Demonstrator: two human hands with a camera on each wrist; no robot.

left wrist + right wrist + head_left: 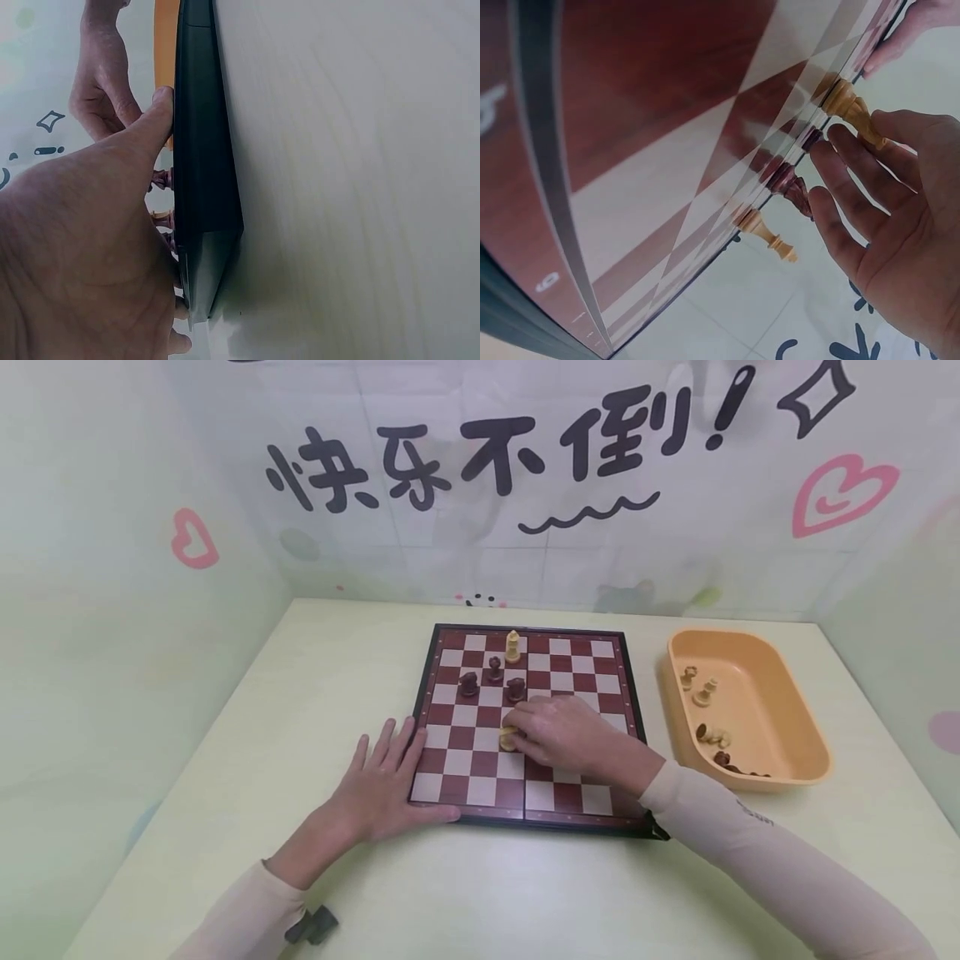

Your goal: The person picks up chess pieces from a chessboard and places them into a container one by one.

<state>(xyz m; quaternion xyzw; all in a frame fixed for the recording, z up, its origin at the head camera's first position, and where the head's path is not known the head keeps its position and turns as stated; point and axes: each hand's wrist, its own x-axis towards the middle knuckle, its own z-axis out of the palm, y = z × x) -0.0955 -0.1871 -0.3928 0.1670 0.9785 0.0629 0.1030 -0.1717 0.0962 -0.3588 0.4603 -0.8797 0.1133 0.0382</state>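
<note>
Right hand (558,731) curled, fingertips pinching light chess piece (508,739) standing on chessboard (570,799). Left hand (382,781) flat, fingers straight, pressing board's left edge. Piece type mostly hidden under fingers.

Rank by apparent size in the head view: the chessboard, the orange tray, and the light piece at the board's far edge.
1. chessboard
2. orange tray, clearly smaller
3. light piece, by far the smallest
</note>
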